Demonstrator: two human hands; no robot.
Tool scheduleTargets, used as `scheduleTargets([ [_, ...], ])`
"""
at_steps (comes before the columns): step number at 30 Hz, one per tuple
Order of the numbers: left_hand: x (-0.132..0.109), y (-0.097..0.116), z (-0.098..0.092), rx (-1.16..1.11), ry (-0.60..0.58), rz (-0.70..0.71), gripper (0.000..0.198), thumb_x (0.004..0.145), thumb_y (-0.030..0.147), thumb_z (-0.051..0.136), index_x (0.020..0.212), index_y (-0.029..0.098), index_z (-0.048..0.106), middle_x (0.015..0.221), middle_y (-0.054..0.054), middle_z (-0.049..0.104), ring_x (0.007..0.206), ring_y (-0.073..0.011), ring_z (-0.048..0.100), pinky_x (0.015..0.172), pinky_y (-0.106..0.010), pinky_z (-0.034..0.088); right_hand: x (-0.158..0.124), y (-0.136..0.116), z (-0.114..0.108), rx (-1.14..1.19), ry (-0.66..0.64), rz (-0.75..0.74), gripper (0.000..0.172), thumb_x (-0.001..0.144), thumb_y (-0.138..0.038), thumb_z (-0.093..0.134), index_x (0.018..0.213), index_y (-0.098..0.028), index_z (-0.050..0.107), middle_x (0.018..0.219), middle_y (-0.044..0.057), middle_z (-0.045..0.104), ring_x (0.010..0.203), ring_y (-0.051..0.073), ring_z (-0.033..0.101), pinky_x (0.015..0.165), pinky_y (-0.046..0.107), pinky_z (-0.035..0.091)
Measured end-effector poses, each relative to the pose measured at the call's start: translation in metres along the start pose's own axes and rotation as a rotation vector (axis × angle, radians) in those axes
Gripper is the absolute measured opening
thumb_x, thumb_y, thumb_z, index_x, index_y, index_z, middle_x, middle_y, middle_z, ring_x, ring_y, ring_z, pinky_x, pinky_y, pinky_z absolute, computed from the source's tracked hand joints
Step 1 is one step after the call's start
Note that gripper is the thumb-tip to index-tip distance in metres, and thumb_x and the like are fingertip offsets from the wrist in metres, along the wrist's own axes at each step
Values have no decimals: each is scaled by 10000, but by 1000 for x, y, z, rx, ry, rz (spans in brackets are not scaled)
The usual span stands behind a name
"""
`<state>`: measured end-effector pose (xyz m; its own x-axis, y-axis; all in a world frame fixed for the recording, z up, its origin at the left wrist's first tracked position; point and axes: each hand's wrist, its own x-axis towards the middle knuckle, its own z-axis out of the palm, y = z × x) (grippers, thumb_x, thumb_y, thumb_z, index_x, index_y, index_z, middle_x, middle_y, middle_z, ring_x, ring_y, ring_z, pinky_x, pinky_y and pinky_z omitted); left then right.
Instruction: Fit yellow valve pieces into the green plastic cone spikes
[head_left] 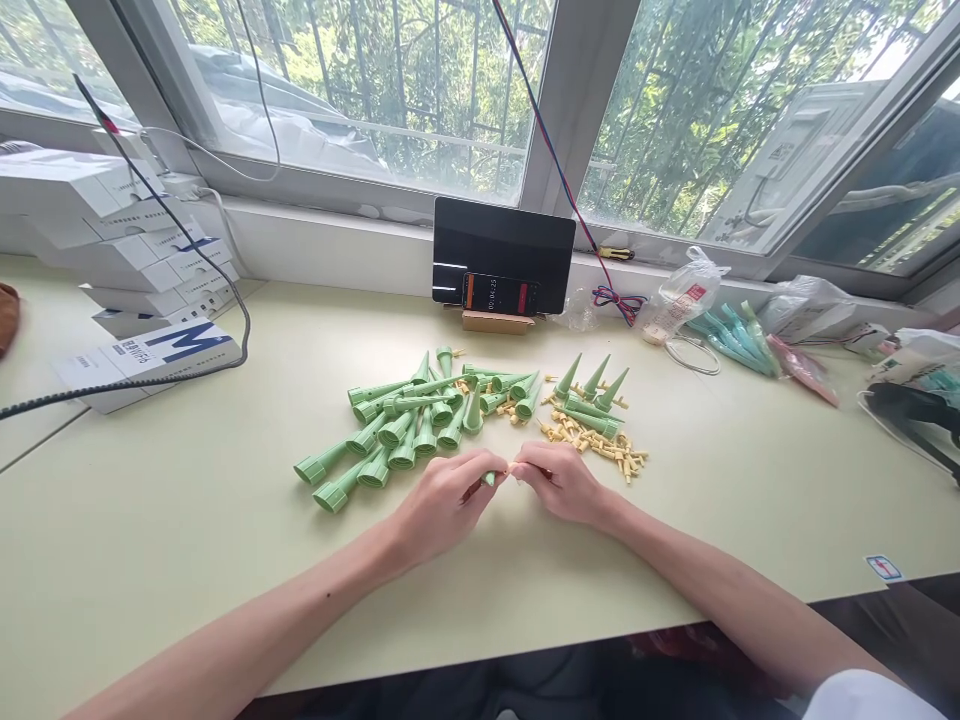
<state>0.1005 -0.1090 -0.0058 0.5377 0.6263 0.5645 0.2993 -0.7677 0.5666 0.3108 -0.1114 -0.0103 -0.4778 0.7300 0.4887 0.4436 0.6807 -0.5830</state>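
Note:
My left hand (444, 500) is closed around a green cone-shaped spike (490, 478), of which only the tip shows between the fingers. My right hand (559, 482) pinches a small yellow plastic piece (511, 468) right against that tip. Both hands meet above the pale green table (187, 500). Just behind them lies a pile of green spikes (409, 425). To the right a few spikes (592, 385) stand or lie beside a heap of small yellow pieces (596, 440).
A dark tablet (502, 250) leans on the sill with a phone (499, 295) on a stand before it. White boxes (142, 265) are stacked at left with a black cable (187, 240) across them. Plastic bags (720, 310) of teal parts lie at right.

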Motion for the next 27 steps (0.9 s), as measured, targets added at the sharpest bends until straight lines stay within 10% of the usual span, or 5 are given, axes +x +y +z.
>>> scheduleTargets([
  [12, 11, 6, -6, -406, -37, -416, 150, 925, 312, 580, 985, 174, 582, 696, 18, 621, 450, -84, 562, 463, -211, 500, 4, -1, -2, 21, 79, 81, 212, 969, -372, 538, 942, -175, 611, 779, 21, 638, 536, 96, 487, 531, 227, 419],
  [19, 12, 4, -6, -495, -19, -467, 270, 915, 337, 576, 1130, 175, 558, 1009, -93, 666, 518, -100, 608, 401, -215, 516, 3, 2, 0, -33, 98, 61, 153, 952, -321, 578, 891, -182, 601, 748, 11, 621, 549, 102, 504, 546, 236, 429],
  [27, 13, 3, -6, -321, -22, -473, 296, 929, 266, 537, 1207, 166, 542, 670, 10, 630, 464, -112, 576, 454, -228, 514, 4, 9, -1, -88, 102, 92, 194, 950, -310, 572, 815, -174, 601, 687, 2, 591, 533, 101, 469, 533, 228, 397],
])
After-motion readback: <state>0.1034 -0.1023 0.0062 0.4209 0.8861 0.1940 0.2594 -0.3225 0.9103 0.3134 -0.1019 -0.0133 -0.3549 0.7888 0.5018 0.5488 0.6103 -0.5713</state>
